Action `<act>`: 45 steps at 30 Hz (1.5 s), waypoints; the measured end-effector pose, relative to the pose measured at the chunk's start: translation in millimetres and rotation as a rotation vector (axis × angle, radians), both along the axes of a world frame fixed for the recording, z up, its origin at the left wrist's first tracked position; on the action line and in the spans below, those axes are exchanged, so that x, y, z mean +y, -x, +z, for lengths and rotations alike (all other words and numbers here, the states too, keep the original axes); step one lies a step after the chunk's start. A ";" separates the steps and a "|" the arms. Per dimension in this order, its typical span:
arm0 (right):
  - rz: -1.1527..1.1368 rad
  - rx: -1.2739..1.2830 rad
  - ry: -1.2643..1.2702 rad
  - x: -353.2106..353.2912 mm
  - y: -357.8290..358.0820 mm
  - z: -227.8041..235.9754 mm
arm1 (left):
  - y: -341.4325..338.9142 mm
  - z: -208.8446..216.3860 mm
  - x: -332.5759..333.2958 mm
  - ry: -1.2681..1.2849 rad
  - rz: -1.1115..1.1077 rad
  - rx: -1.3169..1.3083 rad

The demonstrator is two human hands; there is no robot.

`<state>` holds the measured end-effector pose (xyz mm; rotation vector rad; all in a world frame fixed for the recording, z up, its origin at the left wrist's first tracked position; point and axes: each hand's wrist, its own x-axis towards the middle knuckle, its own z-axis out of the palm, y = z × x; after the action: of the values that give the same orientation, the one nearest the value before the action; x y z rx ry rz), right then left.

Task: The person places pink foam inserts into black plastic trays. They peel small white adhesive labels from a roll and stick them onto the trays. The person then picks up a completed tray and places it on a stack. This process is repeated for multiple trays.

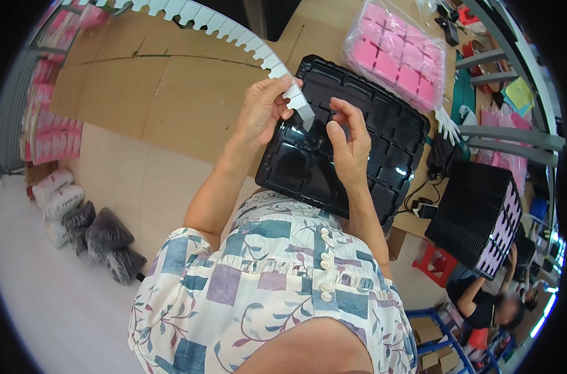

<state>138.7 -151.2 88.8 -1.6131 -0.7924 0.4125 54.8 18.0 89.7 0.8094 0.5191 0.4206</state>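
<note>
I'm in a workshop: bagged pink pieces beyond my black tray, apparently stacked trays to its right.

Your view comes from the left head-worn fisheye, looking steeply down over your patterned shirt, close above your left hand and right hand. Upright, it faces the worktop beyond them and sweeps wide, straight edges bending toward its dark rim.

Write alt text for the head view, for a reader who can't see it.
A person's left hand grips a long, notched pale strip near its end, above a black compartmented tray; the right hand, empty, hovers over the tray. Beyond lie pink pieces in clear plastic.
</note>
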 end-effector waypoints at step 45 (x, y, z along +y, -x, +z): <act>0.067 -1.054 -0.206 -13.7 -10.7 6.0 | 20.9 10.1 -70.8 -0.252 0.059 0.100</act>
<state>149.4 -165.0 94.7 -1.5556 -1.6043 -0.5312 33.9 -52.8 99.8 1.0631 0.5917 0.5086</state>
